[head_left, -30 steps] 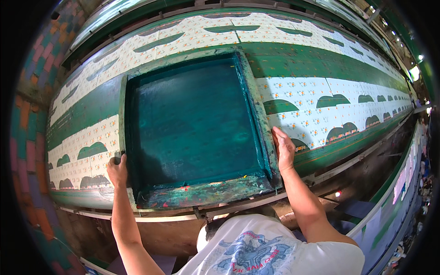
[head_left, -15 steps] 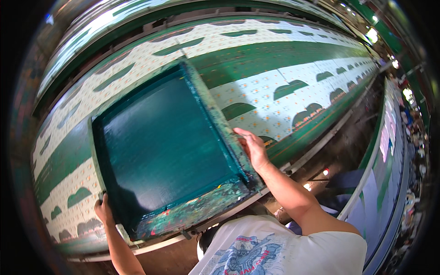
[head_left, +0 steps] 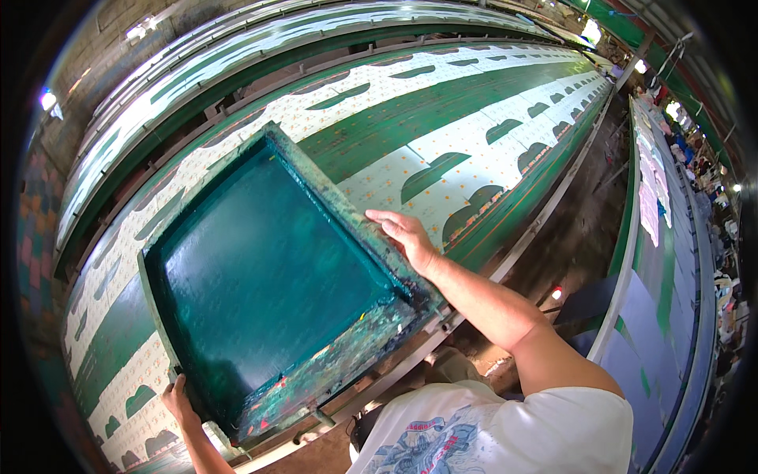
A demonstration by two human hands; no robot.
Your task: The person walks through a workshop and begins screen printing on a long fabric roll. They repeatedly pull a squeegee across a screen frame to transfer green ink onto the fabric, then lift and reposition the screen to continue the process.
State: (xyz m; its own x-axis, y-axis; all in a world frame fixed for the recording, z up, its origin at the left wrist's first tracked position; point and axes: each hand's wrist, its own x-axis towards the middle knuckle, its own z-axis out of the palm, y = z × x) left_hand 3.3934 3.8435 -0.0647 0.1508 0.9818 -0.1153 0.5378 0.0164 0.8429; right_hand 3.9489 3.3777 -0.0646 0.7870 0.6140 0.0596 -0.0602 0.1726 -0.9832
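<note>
A large screen printing frame (head_left: 379,316), its wooden border crusted with paint, holds a dark teal, wet-looking mesh. My left hand (head_left: 180,401) grips its left side near the lower corner, the thumb on the rim. On the opposite side my right hand (head_left: 403,237) holds the outer edge, fingers stretched along it; some fingertips are hidden. The frame is over a long green table (head_left: 355,118) bearing white cloth pieces (head_left: 379,193) with small orange prints and dark curved shapes. Whether it rests fully on the table I cannot tell.
A metal rail (head_left: 513,268) edges the table on my side. To the right, across a dark aisle (head_left: 580,209), runs another long table (head_left: 671,316) with pale cloth and pink pieces (head_left: 651,182). Further long tables (head_left: 237,59) lie beyond at the far left.
Both hands have moved with the frame, which now sits further left in the picture and turned slightly. Different cloth prints show beside its right edge. My view has shifted too.
</note>
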